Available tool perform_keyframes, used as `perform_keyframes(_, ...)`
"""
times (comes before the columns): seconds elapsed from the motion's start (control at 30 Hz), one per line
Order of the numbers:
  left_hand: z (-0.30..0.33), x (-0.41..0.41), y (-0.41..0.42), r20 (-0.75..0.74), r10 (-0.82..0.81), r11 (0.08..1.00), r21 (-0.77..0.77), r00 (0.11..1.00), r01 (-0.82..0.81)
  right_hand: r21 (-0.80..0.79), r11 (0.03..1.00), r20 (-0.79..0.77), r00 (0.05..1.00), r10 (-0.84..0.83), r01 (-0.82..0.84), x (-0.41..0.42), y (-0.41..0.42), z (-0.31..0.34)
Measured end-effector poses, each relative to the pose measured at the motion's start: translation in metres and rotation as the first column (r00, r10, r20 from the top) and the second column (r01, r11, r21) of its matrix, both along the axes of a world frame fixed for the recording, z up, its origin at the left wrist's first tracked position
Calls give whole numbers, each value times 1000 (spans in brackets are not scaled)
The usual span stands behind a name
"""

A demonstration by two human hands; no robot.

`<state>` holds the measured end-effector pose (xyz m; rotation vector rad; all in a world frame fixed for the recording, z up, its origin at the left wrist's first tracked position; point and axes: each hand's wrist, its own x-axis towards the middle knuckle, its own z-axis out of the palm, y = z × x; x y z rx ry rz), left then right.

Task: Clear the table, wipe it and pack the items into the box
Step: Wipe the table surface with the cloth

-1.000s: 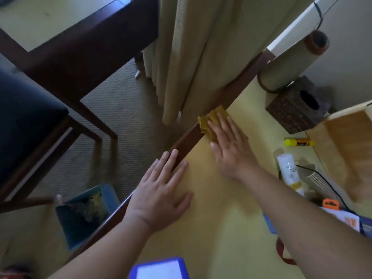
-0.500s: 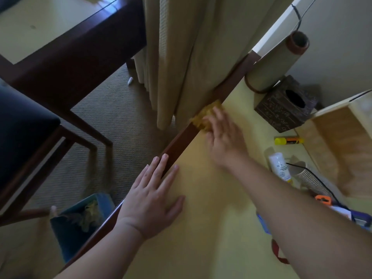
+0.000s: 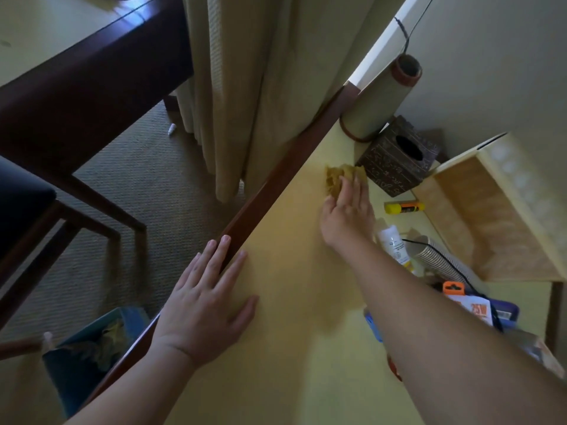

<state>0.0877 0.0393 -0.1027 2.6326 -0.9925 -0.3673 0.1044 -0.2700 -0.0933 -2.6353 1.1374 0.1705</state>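
The single head-worn camera looked steeply down and forward, close over the table (image 3: 291,271), with carpeted floor (image 3: 147,191) at left.

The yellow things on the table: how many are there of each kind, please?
Cloth, under the right hand: 1
Glue stick: 1
Total: 2

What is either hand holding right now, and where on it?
The right hand presses its fingers flat on the yellow cloth's near part; the left hand holds nothing.
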Motion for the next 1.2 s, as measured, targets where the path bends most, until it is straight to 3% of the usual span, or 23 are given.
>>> perform_keyframes(0.13,2,-1,0,-6,6,1000,3,1000,-6,-24,985,65,983,174,-173,-47,80,-12)
perform_keyframes(0.2,2,-1,0,0,1,1000,8,1000,-1,-8,970,69,968,241,-241,-55,74,-13)
perform_keyframes(0.33,0,-1,0,9,3,1000,-2,1000,-3,-12,996,9,996,-84,84,-7,5,-9)
perform_keyframes(0.4,2,0,0,9,2,1000,-14,1000,-2,-20,983,-9,983,-184,184,-1,11,-10)
perform_keyframes(0.57,6,1,-1,4,3,1000,-18,1000,-3,-8,987,2,987,-160,160,-45,77,-17)
perform_keyframes(0.8,2,0,0,14,10,1000,-5,1000,-10,-12,959,-68,957,-284,284,-4,15,-11)
perform_keyframes(0.9,1,0,1,10,11,1000,-16,1000,-11,-34,990,-5,991,-134,134,-28,68,-14)
perform_keyframes(0.97,0,-1,0,4,12,1000,-25,1000,-11,-55,994,36,995,95,-93,-57,113,-16)
perform_keyframes(1.07,0,-1,1,9,16,999,-35,1000,-16,-23,902,30,902,431,-431,-47,101,-19)
perform_keyframes(1.13,-2,-1,0,24,14,999,-51,1000,-13,-42,890,-21,891,453,-454,4,51,-18)
perform_keyframes(1.2,-3,-2,1,36,30,996,-87,999,-27,-3,940,-80,938,339,-340,57,9,-13)
